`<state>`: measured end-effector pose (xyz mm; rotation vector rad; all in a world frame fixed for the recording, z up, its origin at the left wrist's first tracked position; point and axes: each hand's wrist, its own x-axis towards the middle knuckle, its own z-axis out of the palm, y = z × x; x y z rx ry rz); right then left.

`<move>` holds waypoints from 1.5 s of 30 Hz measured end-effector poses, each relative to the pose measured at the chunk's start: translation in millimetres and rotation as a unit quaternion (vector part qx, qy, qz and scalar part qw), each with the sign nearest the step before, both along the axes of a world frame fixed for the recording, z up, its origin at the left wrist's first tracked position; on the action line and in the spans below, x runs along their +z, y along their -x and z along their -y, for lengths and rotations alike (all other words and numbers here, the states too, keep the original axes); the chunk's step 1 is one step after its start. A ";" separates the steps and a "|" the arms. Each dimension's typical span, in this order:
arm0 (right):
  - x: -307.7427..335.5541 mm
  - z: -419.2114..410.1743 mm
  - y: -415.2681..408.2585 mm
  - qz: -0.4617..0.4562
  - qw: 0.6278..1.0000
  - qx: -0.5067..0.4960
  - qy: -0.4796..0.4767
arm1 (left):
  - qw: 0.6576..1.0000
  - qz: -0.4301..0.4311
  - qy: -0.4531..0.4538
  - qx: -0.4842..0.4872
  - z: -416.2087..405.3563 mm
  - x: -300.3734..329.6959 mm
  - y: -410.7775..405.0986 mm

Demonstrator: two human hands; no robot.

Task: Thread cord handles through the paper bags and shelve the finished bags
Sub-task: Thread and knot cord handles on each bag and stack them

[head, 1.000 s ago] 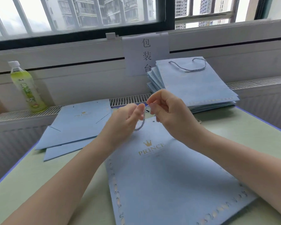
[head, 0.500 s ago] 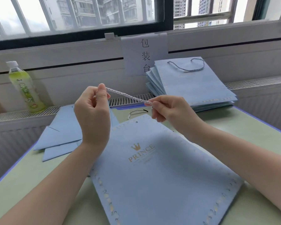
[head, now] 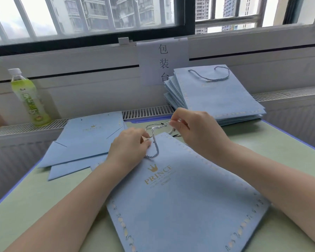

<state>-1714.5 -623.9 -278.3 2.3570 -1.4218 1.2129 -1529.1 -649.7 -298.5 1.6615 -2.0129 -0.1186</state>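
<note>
A flat light-blue paper bag (head: 185, 202) with a gold crown logo lies on the table in front of me. My left hand (head: 129, 148) rests at the bag's top left corner and pinches a twisted blue-white cord (head: 155, 144) there. The cord loops down over the bag and runs up to my right hand (head: 193, 130), which pinches its other end above the bag's top edge. A stack of bags with cord handles (head: 216, 95) leans at the back right. Flat bags without handles (head: 84, 140) lie at the left.
A green drink bottle (head: 29, 99) stands on the radiator ledge at the far left. A paper sign (head: 162, 60) hangs below the window. More loose cords (head: 175, 134) lie behind the bag's top edge. The green table (head: 35, 197) has a blue border.
The cord was stretched taut in the air between both hands; both hands have dropped to the bag's top edge and the cord now hangs slack in a loop over the bag.
</note>
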 end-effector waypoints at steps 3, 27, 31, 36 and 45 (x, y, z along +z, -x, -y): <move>-7.4 2.0 -6.1 0.038 0.997 0.046 -0.051 | 1.000 0.016 -0.006 -0.015 -3.6 -1.0 4.7; -7.1 -4.2 -18.6 -0.216 0.974 0.036 -0.050 | 0.952 -0.207 -0.213 -0.071 -11.2 24.8 3.4; -12.5 -7.0 -22.7 -0.227 0.972 0.057 -0.023 | 0.938 -0.242 -0.222 -0.110 -12.1 23.3 3.1; -8.5 -15.9 -30.6 -0.229 0.969 0.074 -0.047 | 0.922 -0.285 -0.222 -0.139 -14.9 24.9 2.8; -5.9 -7.8 -20.6 -0.180 0.980 -0.014 -0.077 | 0.927 -0.282 -0.214 -0.123 -11.3 25.4 3.7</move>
